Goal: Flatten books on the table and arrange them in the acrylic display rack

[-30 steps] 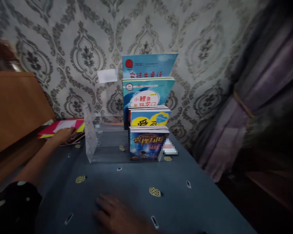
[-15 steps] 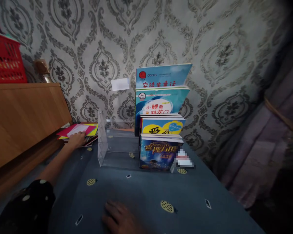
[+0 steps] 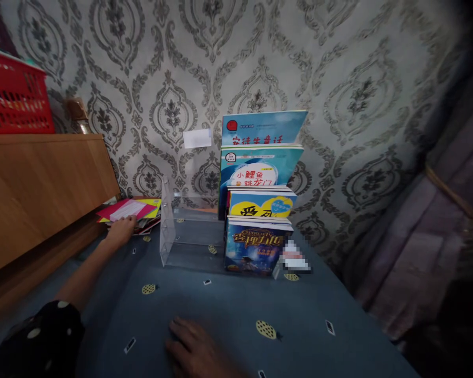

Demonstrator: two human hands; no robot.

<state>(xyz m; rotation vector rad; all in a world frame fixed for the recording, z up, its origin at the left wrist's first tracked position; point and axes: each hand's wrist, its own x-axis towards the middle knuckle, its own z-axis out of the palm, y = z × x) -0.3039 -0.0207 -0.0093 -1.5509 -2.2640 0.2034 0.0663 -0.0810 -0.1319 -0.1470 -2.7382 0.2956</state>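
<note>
My left hand (image 3: pixel 121 231) reaches far left to a flat pile of books (image 3: pixel 131 212) with a pink and yellow cover on top. Its fingers curl at the pile's near edge. My right hand (image 3: pixel 192 347) lies flat on the blue tablecloth (image 3: pixel 220 310) at the bottom of the view, fingers stretched out and holding nothing. A clear acrylic book stand (image 3: pixel 172 235) stands between them against the wall. Its right half holds several upright books in stepped rows, the front one a dark blue book (image 3: pixel 254 248).
A wooden cabinet (image 3: pixel 35 189) lines the left side, with a red basket (image 3: pixel 13 97) on top. Patterned wallpaper is behind the stand. A purple curtain (image 3: pixel 429 226) hangs at the right, past the table's edge.
The view has swung left and up, bringing the red basket in. My left hand has slid from the top of the pink cover back to the pile's near edge. My right hand stays put.
</note>
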